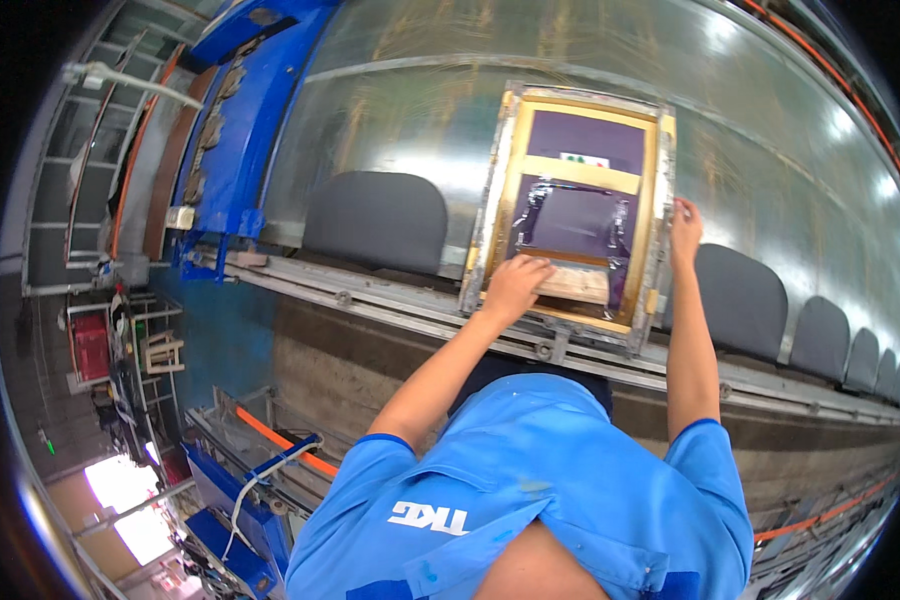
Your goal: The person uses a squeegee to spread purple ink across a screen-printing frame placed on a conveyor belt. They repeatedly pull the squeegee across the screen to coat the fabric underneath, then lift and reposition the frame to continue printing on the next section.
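Observation:
A screen-printing frame (662, 155) lies on the long metal table, with a purple mesh, yellow tape border and clear tape strips. A wooden-handled squeegee (579, 283) rests across the mesh's near end. My left hand (518, 288) grips the squeegee at its left part, fingers curled over the handle. My right hand (686, 235) is closed on the frame's right edge, around its upper-middle height.
Dark grey padded boards (372, 218) line the table's near edge on both sides of the frame, above a metal rail (386, 307). A blue machine (240, 115) stands at the left, with racks and a wooden stool (161, 352) beyond.

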Action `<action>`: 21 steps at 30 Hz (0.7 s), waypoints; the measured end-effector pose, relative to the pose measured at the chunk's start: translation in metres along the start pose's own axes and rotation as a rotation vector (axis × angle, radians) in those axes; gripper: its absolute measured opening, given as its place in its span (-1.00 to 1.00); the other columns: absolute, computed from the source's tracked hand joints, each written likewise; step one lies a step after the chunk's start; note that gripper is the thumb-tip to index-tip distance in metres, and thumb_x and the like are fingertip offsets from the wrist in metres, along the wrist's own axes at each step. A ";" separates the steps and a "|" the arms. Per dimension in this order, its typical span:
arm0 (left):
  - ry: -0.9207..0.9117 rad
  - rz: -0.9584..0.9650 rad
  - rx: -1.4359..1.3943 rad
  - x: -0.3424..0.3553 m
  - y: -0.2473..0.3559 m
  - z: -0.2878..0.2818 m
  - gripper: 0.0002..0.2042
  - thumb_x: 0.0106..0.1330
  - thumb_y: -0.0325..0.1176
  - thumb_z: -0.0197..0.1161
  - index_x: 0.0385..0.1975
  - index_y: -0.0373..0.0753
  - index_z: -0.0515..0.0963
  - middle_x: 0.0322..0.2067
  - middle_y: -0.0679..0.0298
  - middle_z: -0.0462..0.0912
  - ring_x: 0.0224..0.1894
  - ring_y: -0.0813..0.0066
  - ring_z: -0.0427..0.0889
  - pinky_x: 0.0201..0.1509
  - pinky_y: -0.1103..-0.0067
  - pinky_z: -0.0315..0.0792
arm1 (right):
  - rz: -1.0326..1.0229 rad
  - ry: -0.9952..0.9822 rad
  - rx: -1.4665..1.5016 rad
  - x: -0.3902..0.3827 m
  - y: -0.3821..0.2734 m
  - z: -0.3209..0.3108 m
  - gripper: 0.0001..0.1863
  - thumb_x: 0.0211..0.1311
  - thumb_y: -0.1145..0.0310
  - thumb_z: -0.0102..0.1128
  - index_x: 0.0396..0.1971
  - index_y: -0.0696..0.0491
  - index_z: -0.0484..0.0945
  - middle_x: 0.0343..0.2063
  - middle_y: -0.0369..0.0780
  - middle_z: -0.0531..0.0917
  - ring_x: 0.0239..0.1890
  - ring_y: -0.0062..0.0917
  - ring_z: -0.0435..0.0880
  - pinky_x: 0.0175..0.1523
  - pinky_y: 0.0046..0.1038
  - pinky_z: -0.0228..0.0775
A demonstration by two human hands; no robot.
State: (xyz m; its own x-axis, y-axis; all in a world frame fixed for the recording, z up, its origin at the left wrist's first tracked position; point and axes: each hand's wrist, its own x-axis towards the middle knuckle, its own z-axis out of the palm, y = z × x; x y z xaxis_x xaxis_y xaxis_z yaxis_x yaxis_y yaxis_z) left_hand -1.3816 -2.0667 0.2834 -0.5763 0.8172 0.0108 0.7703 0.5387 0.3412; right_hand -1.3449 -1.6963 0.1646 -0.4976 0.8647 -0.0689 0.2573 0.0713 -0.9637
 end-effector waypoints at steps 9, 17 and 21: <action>0.080 -0.099 -0.040 -0.062 -0.107 -0.077 -0.38 -0.09 -0.55 0.42 0.12 -0.06 0.64 0.17 0.39 0.64 0.19 0.21 0.54 0.24 0.29 0.46 | 0.009 -0.073 0.183 -0.077 -0.071 0.142 -0.74 0.50 0.18 0.15 -0.09 0.04 0.66 -0.64 -0.41 0.46 -0.58 -0.72 0.34 -0.45 -0.52 0.19; 0.036 -0.164 0.029 -0.117 -0.261 -0.163 -0.44 -0.05 -0.53 0.43 0.08 -0.04 0.67 0.13 0.43 0.67 0.17 0.28 0.56 0.22 0.33 0.46 | 0.053 -0.076 0.158 -0.163 -0.124 0.310 -0.72 0.49 0.18 0.13 -0.06 0.06 0.65 -0.50 -0.20 0.60 -0.45 -0.56 0.48 -0.24 -0.40 0.38; 0.043 -0.164 0.043 -0.134 -0.289 -0.178 -0.40 -0.09 -0.55 0.45 0.09 -0.01 0.68 0.15 0.45 0.67 0.16 0.28 0.58 0.21 0.34 0.48 | 0.085 -0.124 0.063 -0.186 -0.140 0.332 -0.72 0.50 0.18 0.10 -0.06 0.05 0.65 -0.46 -0.16 0.64 -0.42 -0.47 0.52 -0.19 -0.35 0.40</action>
State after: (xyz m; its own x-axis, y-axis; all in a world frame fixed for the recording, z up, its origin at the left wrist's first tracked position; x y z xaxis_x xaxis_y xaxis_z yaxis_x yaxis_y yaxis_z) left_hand -1.5758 -2.3685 0.3506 -0.7057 0.7085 -0.0011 0.6753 0.6731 0.3015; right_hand -1.5638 -2.0324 0.2264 -0.5755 0.7982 -0.1780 0.2518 -0.0341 -0.9672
